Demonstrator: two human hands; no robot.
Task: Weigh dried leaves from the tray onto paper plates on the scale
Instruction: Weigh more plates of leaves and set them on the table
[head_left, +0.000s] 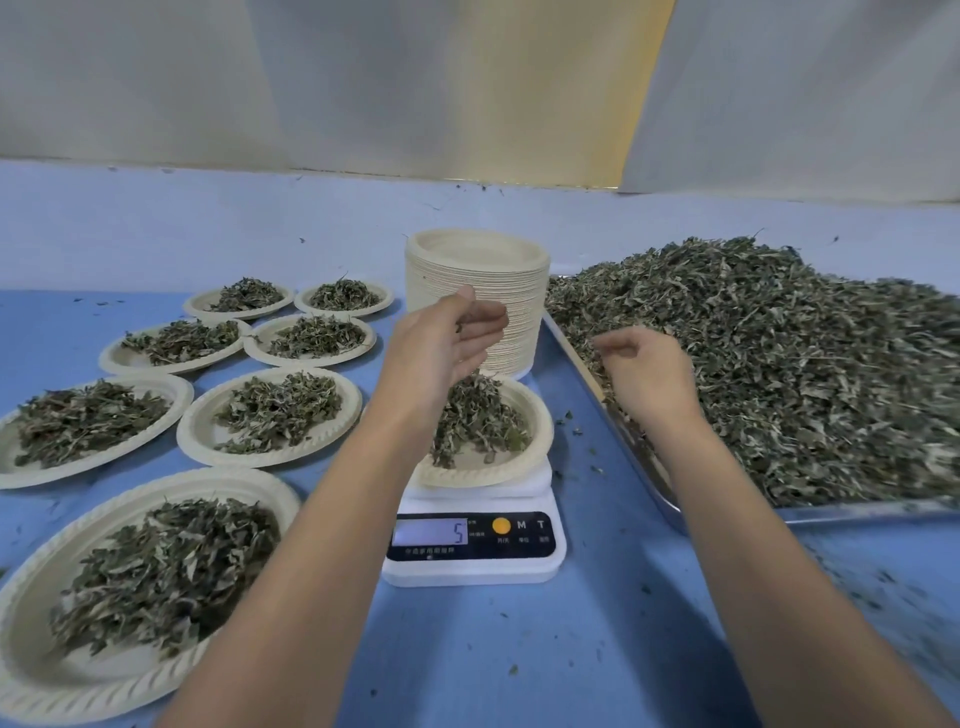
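**Scale.** The scale (472, 558) stands on the blue counter (597, 649), near its middle. The display shows 5.

**Plate.** One plate (530, 457) sits on the scale platform. It carries a loose mound of leaves (478, 415).

**Left grip.** The left grip (447, 340) hangs directly above the plate, in front of the stack (478, 270) of unused plates. The fingers (491, 317) are loosely curved and the thumb stands apart from them. A small dark leaf bit shows at the palm. Nothing is visibly pinched.

**Right grip.** The right grip (647, 376) is over the near left edge of the pile (789, 364), palm down, fingers curled toward the leaves. The hand is blurred. Whether it pinches leaves or is merely curled cannot be told.

**Tray.** The metal tray (852, 514) lies right of the scale. It touches or nearly touches the stack at its far left corner. The pile fills it and rises well above the rim.

**Filled plates.** Seven filled plates (270, 415) lie left of the scale, set close together in rough rows. Each holds a mound of leaves.

**Counter.** Small leaf scraps (571, 421) lie scattered on the counter, most of them between scale and tray.
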